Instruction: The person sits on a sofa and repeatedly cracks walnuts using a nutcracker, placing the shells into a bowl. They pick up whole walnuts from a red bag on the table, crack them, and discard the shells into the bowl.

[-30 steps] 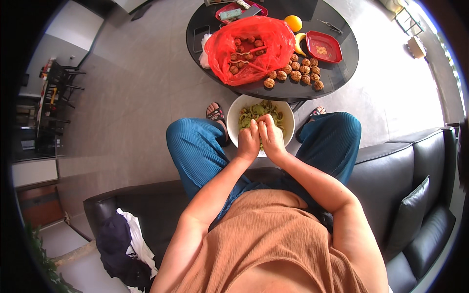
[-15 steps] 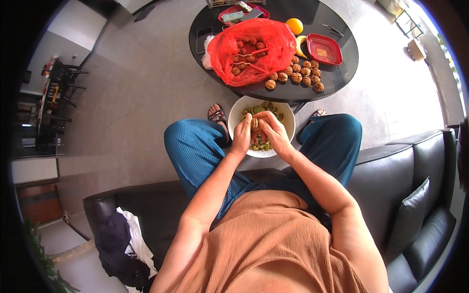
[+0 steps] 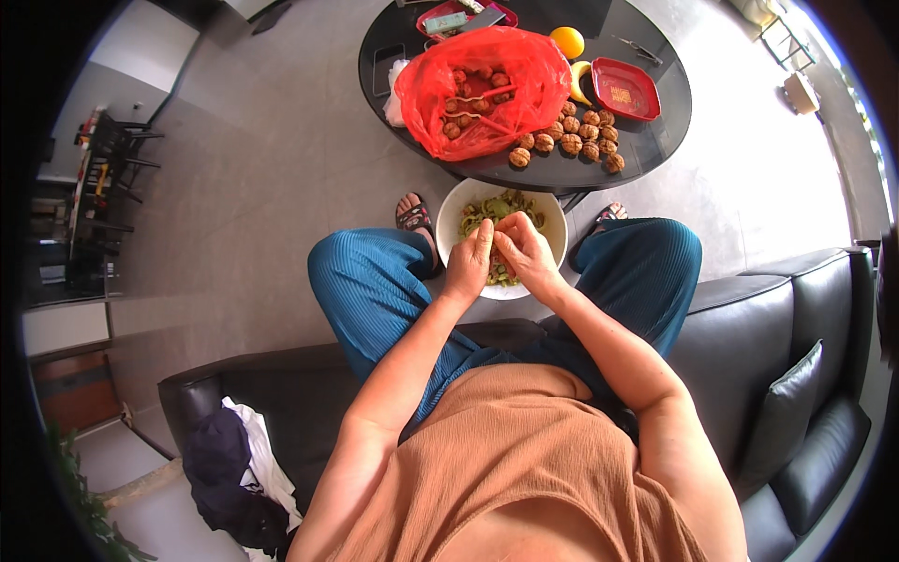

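Because the left hand [image 3: 468, 266] and right hand [image 3: 532, 255] meet right over the white bowl [image 3: 449, 225], anything that falls would likely land in it. The bowl sits low between the two feet [image 3: 410, 214], so it is easy to reach. Green and brown scraps [image 3: 508, 206] lie inside. The fingers [image 3: 518, 223] come close together and hide the middle of the grip, so I cannot tell if it holds something. Loose walnuts [image 3: 571, 144] lie near the close edge of the black desk [image 3: 655, 145], handy to pick up, beside an open red bag [image 3: 524, 89] with more walnuts [image 3: 453, 130].
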A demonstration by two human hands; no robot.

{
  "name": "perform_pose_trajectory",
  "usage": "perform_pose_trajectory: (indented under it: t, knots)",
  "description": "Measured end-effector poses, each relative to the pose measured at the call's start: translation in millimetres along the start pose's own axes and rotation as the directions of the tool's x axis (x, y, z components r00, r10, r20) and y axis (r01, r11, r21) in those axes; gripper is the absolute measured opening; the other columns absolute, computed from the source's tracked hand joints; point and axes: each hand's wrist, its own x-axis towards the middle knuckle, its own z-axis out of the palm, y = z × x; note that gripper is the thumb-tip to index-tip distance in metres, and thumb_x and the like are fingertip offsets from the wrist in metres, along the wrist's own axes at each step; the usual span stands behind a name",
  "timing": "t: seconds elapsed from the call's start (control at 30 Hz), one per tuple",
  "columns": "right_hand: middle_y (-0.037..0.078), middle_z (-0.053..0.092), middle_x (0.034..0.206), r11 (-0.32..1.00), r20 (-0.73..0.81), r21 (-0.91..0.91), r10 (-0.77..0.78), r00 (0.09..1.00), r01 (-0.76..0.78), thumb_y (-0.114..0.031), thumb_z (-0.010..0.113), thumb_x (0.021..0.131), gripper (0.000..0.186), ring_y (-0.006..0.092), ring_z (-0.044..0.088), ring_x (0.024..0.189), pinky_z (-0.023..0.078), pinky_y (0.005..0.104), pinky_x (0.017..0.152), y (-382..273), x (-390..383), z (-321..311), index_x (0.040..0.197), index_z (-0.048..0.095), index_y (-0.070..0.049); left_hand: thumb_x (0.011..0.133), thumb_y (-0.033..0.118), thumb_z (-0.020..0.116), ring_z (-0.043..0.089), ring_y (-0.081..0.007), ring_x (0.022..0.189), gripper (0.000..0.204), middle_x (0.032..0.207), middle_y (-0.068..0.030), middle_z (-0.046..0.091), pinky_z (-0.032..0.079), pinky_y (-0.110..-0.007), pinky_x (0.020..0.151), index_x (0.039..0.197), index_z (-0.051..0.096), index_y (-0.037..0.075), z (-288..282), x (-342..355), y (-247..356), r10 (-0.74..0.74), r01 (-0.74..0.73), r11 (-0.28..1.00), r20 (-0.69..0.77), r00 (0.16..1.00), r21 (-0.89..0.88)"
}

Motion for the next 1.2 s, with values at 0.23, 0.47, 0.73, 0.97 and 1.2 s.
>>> perform_pose_trajectory:
  t: [0.23,0.47,0.73,0.97,1.2]
  knots:
    - [0.005,0.055,0.06,0.975,-0.058,-0.202,-0.11,0.992,0.096,-0.009,0.056,0.094,0.009,0.0086,0.05,0.052,0.04,0.027,0.047,7,5,0,0.094,0.05,-0.002,0.104,0.05,0.029,0.058,-0.0201,0.06,0.068,0.064,-0.0114,0.061,0.046,-0.034,0.059,0.081,0.064,-0.004,-1,0,-6,-0.079,0.081,0.996,0.058,0.995,-0.032]
    - [0.003,0.053,0.06,0.997,-0.071,-0.07,-0.034,0.997,0.029,-0.008,0.055,0.095,0.009,0.0071,0.049,0.051,0.038,0.0247,0.046,-1,-1,0,0.092,0.051,-0.002,0.104,0.052,0.027,0.052,-0.0153,0.054,0.071,0.055,-0.0056,0.053,0.041,-0.032,0.053,0.067,0.058,0.0,1,-4,2,-0.001,0.005,0.996,0.034,0.999,-0.093]
    - [-0.004,0.053,0.066,0.993,0.112,0.066,0.089,0.99,-0.097,-0.013,0.064,0.092,0.014,0.003,0.046,0.057,0.036,0.0214,0.049,-14,1,-13,0.101,0.063,-0.003,0.097,0.068,0.019,0.04,-0.007,0.042,0.075,0.049,0.0042,0.043,0.029,-0.023,0.04,0.059,0.051,0.011,-20,-2,5,-0.096,0.112,0.989,0.156,0.983,-0.097]
    - [-0.002,0.052,0.076,0.97,0.104,-0.202,-0.119,0.987,0.138,-0.008,0.074,0.079,0.015,0.0052,0.046,0.062,0.04,0.0217,0.057,-5,4,-11,0.092,0.066,-0.005,0.095,0.071,0.019,0.039,-0.0072,0.037,0.075,0.047,0.0025,0.043,0.028,-0.022,0.037,0.062,0.051,0.011,-21,3,3,-0.19,0.205,0.956,0.089,0.978,-0.21]
    - [0.003,0.053,0.086,0.959,0.097,-0.214,-0.168,0.981,0.185,-0.007,0.075,0.075,0.02,0.0094,0.054,0.068,0.046,0.0249,0.062,-1,3,-8,0.09,0.061,-0.004,0.095,0.071,0.02,0.047,-0.0099,0.036,0.074,0.049,-0.0015,0.048,0.038,-0.021,0.036,0.068,0.052,0.009,-15,6,6,-0.214,0.213,0.953,0.022,0.977,-0.216]
